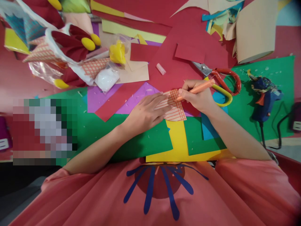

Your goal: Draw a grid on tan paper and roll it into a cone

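Item: small beige paper piece (173, 108) ruled with an orange grid, lying flat on layered coloured sheets, directly under and between both sets of fingertips. Its long axis runs from the left fingers up and away toward the right fingers; the gridded top corner sits at the pen tip. Left hand (147, 111): fingers extended and pressed flat on the near-left part of the piece, pinning it, not curled around anything. Right hand (198, 95): fingers clenched around an orange pen (198, 89), its tip touching the far edge of the piece, its barrel pointing away to the right of the knuckles. Both hands touch the piece; the left covers more of it. Just beyond the right knuckles: scissors (221, 83) with red and yellow handles, blades pointing away to the left. Further right of that hand, well apart: a blue glue gun (264, 100) on a green sheet (258, 69), its cord trailing toward the body. Under the hands: yellow paper (178, 141), purple paper (136, 97) and red paper (174, 62), scattered with small scraps. Beyond the left fingertips: a short glue stick (161, 69); further left, a plastic bag (70, 59) of red, yellow and gridded cut-outs. The room beyond the work surface is not visible.
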Available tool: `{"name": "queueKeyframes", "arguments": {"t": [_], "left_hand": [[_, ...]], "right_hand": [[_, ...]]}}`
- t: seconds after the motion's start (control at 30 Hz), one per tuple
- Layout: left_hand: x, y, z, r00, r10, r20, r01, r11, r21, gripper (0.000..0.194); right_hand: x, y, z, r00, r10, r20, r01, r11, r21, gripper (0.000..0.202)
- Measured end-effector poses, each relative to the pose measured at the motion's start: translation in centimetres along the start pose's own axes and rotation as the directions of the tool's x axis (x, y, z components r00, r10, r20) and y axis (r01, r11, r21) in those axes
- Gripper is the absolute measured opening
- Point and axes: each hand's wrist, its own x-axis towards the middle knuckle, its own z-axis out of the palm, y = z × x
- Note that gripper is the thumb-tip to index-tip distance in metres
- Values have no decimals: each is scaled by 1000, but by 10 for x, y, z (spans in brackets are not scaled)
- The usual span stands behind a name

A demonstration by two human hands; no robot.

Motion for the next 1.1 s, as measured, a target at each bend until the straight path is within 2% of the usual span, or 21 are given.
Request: {"name": "queueKeyframes", "arguments": {"t": [0.33,0.8,1.0,1.1], "left_hand": [[0,0,-2,996,-80,42,79,997,9,37],[2,0,-3,997,-55,55,54,998,20,31],[0,-1,-3,999,-25,34,24,1000,9,31],[-1,-2,-2,1000,-15,21,14,1000,27,33]], "right_hand": [[-2,3,0,991,18,-136,-13,999,36,41],[-1,-1,0,998,-15,-58,13,999,-38,39],[0,0,-1,1000,8,-29,-8,1000,1,39],[-1,1,-1,998,12,-55,-11,1000,23,38]]}}
